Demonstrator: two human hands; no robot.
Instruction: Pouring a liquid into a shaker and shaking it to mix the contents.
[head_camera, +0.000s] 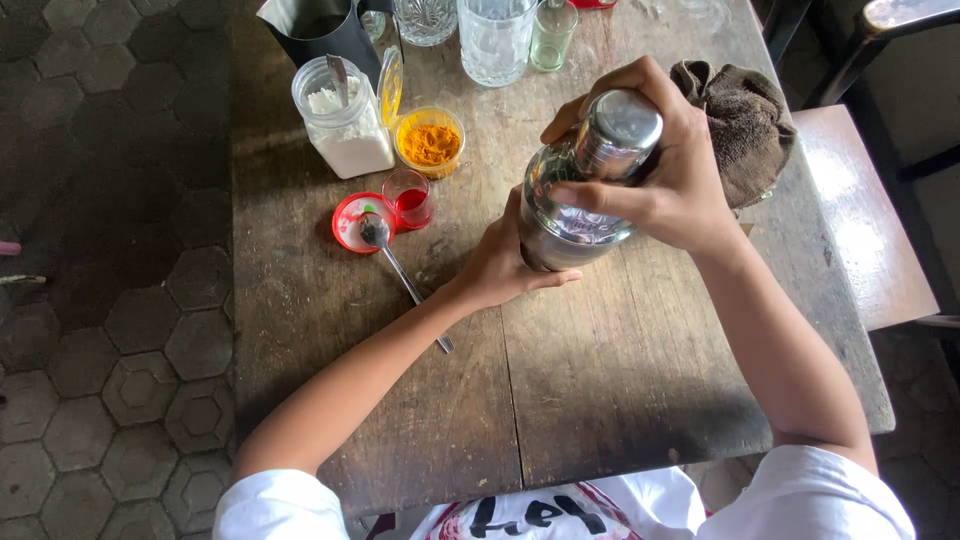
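I observe both hands, left hand (500, 262) and right hand (672, 170), fingers clenched around the steel shaker (585, 185), counter (600, 380) centre, spoon (400, 268) at nine o'clock.

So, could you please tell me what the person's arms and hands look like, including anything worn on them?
Both arms are bare from short white sleeves down to the left hand and right hand. No gloves, watch, bracelets or rings show on the wrists or fingers. The white shirt has a dark and red print on its front.
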